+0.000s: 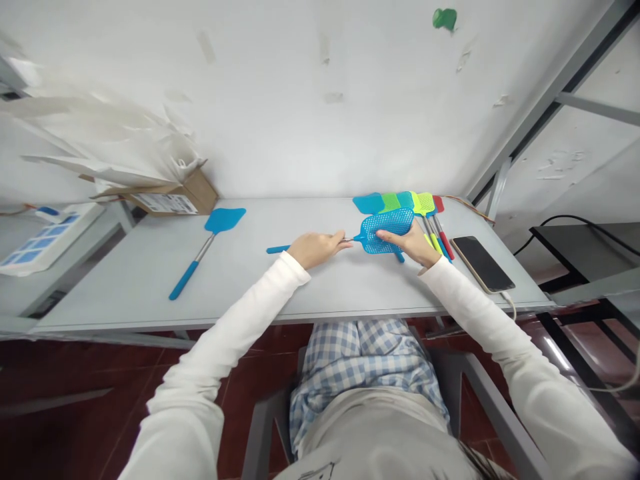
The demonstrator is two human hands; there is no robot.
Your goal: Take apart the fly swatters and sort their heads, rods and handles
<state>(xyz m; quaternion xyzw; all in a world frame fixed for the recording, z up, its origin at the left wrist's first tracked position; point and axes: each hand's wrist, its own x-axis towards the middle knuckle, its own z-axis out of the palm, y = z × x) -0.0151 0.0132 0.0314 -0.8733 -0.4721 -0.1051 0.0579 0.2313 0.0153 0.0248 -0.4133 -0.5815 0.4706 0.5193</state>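
Spanning both hands, a blue flyswatter (375, 235) is held crosswise — its shaft (277, 249) gripped by the left hand (316, 250), its mesh head (395, 222) clasped by the right hand (409, 243).

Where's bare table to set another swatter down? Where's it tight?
Widest bare patch: the white tabletop behind the left hand, between the loose blue fly swatter and the fanned swatters. Smaller one: left of the loose swatter, in front of the cardboard box. Crowded: right end, where the right hand, the held blue swatter, fanned swatters and phone bunch.
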